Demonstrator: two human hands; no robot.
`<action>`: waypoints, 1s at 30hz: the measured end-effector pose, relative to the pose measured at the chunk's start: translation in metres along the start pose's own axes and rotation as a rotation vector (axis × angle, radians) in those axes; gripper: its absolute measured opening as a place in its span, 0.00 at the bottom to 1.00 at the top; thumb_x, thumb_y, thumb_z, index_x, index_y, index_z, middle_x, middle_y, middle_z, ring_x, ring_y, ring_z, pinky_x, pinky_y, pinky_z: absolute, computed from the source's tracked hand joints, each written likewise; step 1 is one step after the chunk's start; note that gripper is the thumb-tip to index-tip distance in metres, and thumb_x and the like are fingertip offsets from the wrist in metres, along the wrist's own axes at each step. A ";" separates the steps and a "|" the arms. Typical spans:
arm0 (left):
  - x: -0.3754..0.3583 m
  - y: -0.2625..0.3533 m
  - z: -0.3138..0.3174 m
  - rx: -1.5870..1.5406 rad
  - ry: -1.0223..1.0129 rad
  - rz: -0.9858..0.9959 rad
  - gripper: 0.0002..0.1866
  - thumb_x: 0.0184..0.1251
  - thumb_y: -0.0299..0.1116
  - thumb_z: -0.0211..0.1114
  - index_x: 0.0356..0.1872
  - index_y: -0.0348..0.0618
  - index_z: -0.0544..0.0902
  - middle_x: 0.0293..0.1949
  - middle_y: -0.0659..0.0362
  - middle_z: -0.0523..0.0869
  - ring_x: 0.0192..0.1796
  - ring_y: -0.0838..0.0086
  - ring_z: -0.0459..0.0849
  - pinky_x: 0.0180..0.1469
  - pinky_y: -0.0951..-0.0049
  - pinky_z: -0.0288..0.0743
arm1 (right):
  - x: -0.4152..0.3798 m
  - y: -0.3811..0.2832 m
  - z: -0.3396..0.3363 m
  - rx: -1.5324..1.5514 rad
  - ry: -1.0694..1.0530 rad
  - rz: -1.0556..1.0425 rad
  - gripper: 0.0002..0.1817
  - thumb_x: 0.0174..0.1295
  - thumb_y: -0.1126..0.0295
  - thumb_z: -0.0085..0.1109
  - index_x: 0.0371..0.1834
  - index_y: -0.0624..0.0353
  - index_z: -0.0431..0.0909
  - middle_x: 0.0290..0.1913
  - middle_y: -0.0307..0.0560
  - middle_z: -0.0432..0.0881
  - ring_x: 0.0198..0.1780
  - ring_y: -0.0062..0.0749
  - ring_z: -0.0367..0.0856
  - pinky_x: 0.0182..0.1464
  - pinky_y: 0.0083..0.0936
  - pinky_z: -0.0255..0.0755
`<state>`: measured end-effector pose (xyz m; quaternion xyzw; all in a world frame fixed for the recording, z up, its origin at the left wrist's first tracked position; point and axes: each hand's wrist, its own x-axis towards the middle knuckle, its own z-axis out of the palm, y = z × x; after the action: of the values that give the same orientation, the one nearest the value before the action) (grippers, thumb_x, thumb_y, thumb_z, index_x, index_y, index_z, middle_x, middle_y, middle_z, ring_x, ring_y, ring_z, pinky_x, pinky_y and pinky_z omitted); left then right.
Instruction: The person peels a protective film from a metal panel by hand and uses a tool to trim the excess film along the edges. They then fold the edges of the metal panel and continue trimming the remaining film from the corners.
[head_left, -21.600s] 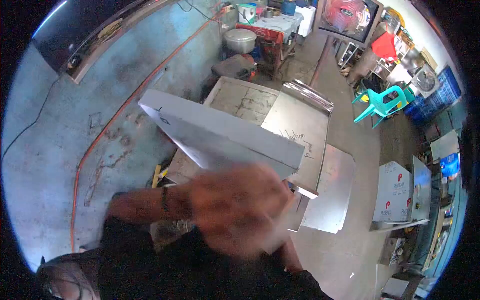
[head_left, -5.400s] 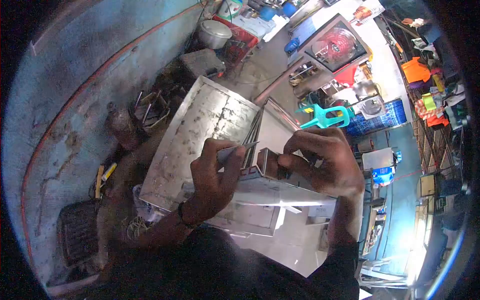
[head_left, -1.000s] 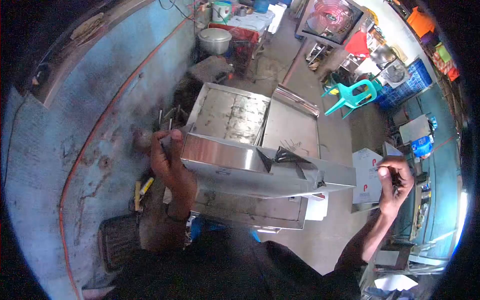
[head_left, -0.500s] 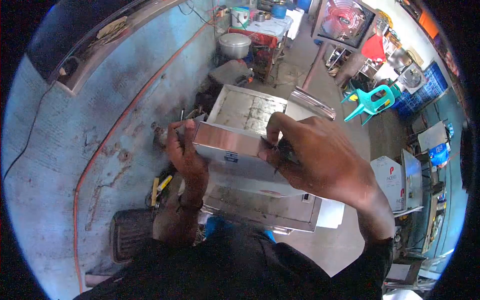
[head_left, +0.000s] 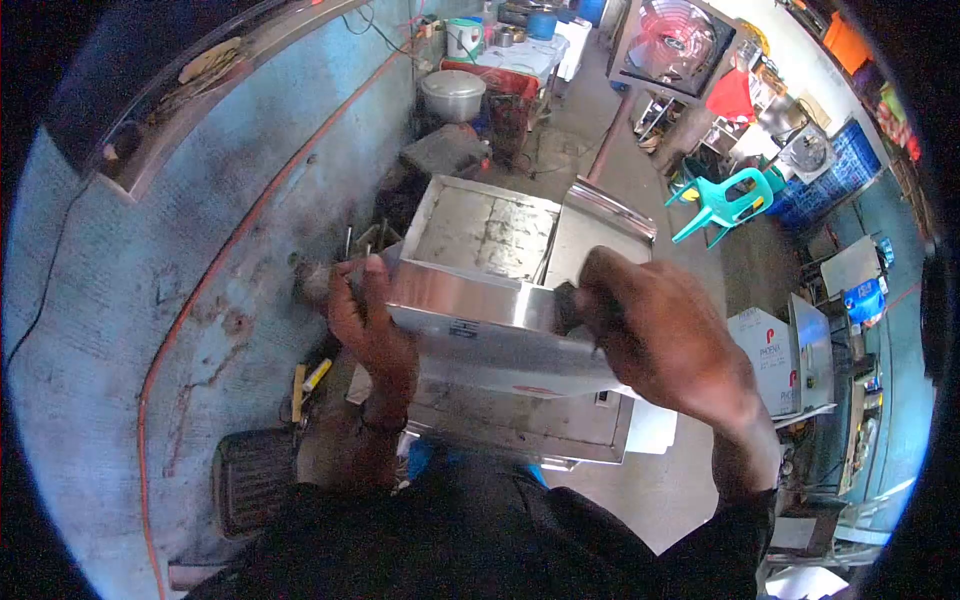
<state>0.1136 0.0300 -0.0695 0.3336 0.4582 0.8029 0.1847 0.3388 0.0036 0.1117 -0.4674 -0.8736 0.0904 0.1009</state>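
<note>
A bent sheet-metal piece with a shiny flange and a small blue mark on its face stands in front of me. My left hand grips the flange's left end between thumb and fingers. Closed over the right part of the flange, my right hand presses a small dark, cloth-like piece against the metal; motion blurs its fingers. Behind the sheet lies a shallow metal tray with a stained bottom. A dusty metal panel lies below, close to my body.
A red cord runs down the blue wall on my left. Beyond the tray are a lidded pot and a square-framed fan. A green plastic chair and a white Phoenix carton stand to the right. A yellow-handled tool leans at left.
My right hand has moved right along the flange with the dark piece, baring more shiny metal. My left hand keeps its grip at the left end. The view has shifted slightly.
</note>
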 end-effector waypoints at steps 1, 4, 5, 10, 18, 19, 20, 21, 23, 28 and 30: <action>0.003 -0.003 -0.003 0.004 -0.010 0.020 0.13 0.75 0.39 0.63 0.39 0.38 0.79 0.34 0.60 0.79 0.39 0.77 0.73 0.46 0.71 0.69 | -0.007 0.005 -0.002 0.000 -0.002 0.007 0.03 0.65 0.76 0.56 0.35 0.63 0.73 0.25 0.59 0.78 0.31 0.60 0.81 0.33 0.49 0.69; 0.000 0.004 -0.001 -0.052 -0.028 0.002 0.12 0.74 0.38 0.63 0.39 0.38 0.79 0.34 0.61 0.79 0.39 0.78 0.73 0.45 0.73 0.69 | -0.029 0.016 -0.008 0.175 0.068 0.073 0.04 0.67 0.77 0.55 0.36 0.65 0.71 0.24 0.60 0.75 0.28 0.60 0.77 0.32 0.43 0.68; -0.001 0.008 0.000 -0.111 -0.033 -0.036 0.11 0.74 0.37 0.64 0.39 0.38 0.79 0.34 0.62 0.79 0.39 0.79 0.73 0.44 0.74 0.69 | -0.035 0.019 -0.007 0.175 0.067 0.076 0.04 0.67 0.77 0.55 0.36 0.65 0.71 0.24 0.60 0.75 0.28 0.60 0.77 0.32 0.43 0.68; 0.003 -0.003 -0.008 0.022 -0.031 -0.057 0.18 0.71 0.46 0.65 0.43 0.39 0.78 0.38 0.61 0.80 0.42 0.76 0.77 0.47 0.71 0.73 | -0.068 0.033 -0.013 0.220 0.224 0.207 0.05 0.70 0.75 0.55 0.35 0.64 0.72 0.25 0.56 0.75 0.25 0.47 0.76 0.31 0.36 0.67; 0.009 -0.018 -0.014 -0.102 -0.126 0.006 0.20 0.72 0.47 0.64 0.48 0.38 0.78 0.41 0.60 0.81 0.45 0.71 0.82 0.53 0.66 0.78 | -0.123 0.075 -0.007 0.766 0.572 0.497 0.06 0.67 0.69 0.60 0.36 0.60 0.75 0.28 0.31 0.72 0.27 0.17 0.66 0.29 0.18 0.60; 0.010 -0.015 -0.015 -0.054 -0.108 -0.023 0.19 0.72 0.46 0.63 0.48 0.38 0.77 0.42 0.59 0.81 0.46 0.71 0.81 0.53 0.66 0.78 | -0.129 0.079 -0.005 0.928 0.695 0.581 0.08 0.65 0.67 0.63 0.36 0.59 0.76 0.28 0.31 0.72 0.27 0.16 0.66 0.29 0.17 0.60; 0.009 -0.012 -0.013 -0.004 -0.091 -0.053 0.19 0.73 0.45 0.62 0.48 0.38 0.77 0.43 0.59 0.81 0.46 0.71 0.81 0.53 0.66 0.78 | -0.131 0.079 0.002 0.955 0.933 0.707 0.11 0.62 0.66 0.66 0.39 0.60 0.77 0.29 0.30 0.72 0.26 0.13 0.66 0.28 0.15 0.60; 0.006 -0.009 -0.007 -0.010 -0.100 -0.056 0.19 0.73 0.45 0.62 0.48 0.38 0.77 0.43 0.59 0.81 0.46 0.71 0.81 0.53 0.66 0.78 | -0.140 0.091 0.005 0.949 0.942 0.713 0.11 0.62 0.66 0.66 0.39 0.60 0.77 0.29 0.30 0.72 0.26 0.13 0.66 0.28 0.15 0.60; 0.001 -0.004 0.004 -0.184 0.027 0.046 0.15 0.74 0.41 0.64 0.43 0.38 0.77 0.38 0.60 0.80 0.43 0.74 0.79 0.48 0.70 0.77 | -0.166 0.122 0.008 1.364 0.922 0.386 0.15 0.61 0.66 0.68 0.46 0.63 0.79 0.32 0.31 0.75 0.26 0.12 0.66 0.27 0.12 0.58; 0.011 -0.021 -0.017 0.041 -0.118 0.093 0.19 0.74 0.45 0.62 0.48 0.36 0.76 0.43 0.57 0.82 0.48 0.70 0.82 0.53 0.66 0.78 | -0.190 0.144 0.018 1.096 1.451 0.548 0.14 0.65 0.65 0.63 0.48 0.62 0.78 0.33 0.31 0.74 0.28 0.12 0.66 0.29 0.13 0.61; 0.011 -0.024 -0.016 -0.020 -0.110 0.141 0.19 0.74 0.45 0.61 0.48 0.36 0.76 0.44 0.56 0.82 0.48 0.69 0.82 0.53 0.66 0.78 | -0.194 0.154 0.016 1.091 1.453 0.543 0.14 0.69 0.63 0.60 0.49 0.62 0.79 0.35 0.35 0.78 0.29 0.15 0.70 0.31 0.13 0.66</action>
<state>0.0945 0.0391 -0.0914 0.4068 0.4146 0.7989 0.1559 0.5628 -0.0758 0.0395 -0.4847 -0.2957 0.1934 0.8001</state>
